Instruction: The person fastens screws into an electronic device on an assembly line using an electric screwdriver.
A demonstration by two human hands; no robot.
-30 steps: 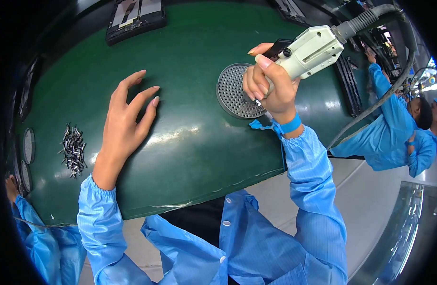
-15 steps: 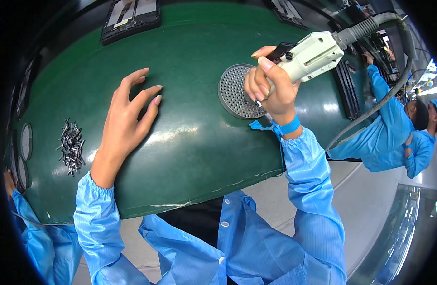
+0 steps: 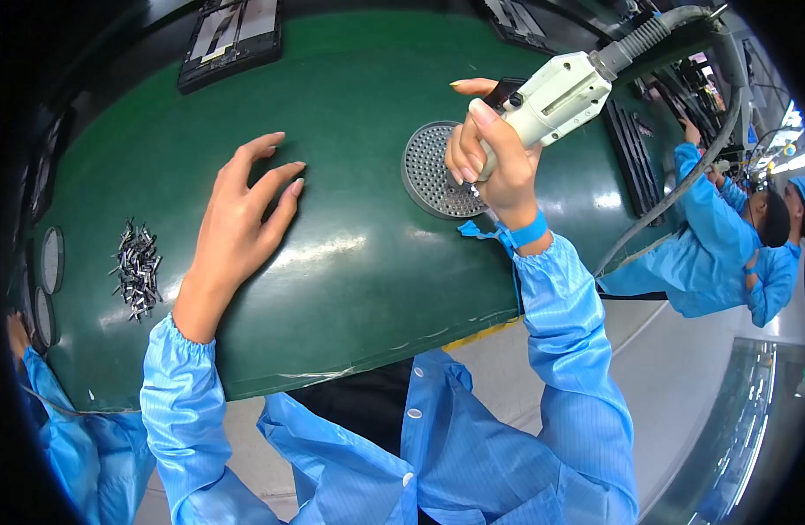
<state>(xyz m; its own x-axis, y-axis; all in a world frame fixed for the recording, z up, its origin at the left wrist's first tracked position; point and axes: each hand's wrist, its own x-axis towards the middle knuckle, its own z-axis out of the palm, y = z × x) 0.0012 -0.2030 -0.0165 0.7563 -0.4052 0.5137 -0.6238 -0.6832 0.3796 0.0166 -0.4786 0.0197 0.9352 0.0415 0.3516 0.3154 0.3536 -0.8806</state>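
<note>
My right hand (image 3: 499, 162) is wrapped round a white hand-held power tool (image 3: 555, 101) with a black part on top and a ribbed grey hose at its rear. Its tip points down toward me, beside a round grey disc (image 3: 435, 171) full of small holes, and my fingers cover part of the disc's right side. Over the green table (image 3: 332, 289), my left hand (image 3: 245, 223) holds nothing; its fingers are loosely bent and apart. Farther left lies a pile of small black and silver pin-like pieces (image 3: 137, 269).
Two round grey discs (image 3: 52, 260) stand at the left edge. A black framed panel (image 3: 231, 42) lies at the far side, with black bars (image 3: 632, 157) at right. A grey cable (image 3: 682, 206) hangs down on the right. Co-workers in blue (image 3: 713, 219) are nearby.
My right hand and the tool have shifted slightly left and down. My left hand has moved a little to the right, still bent and apart.
</note>
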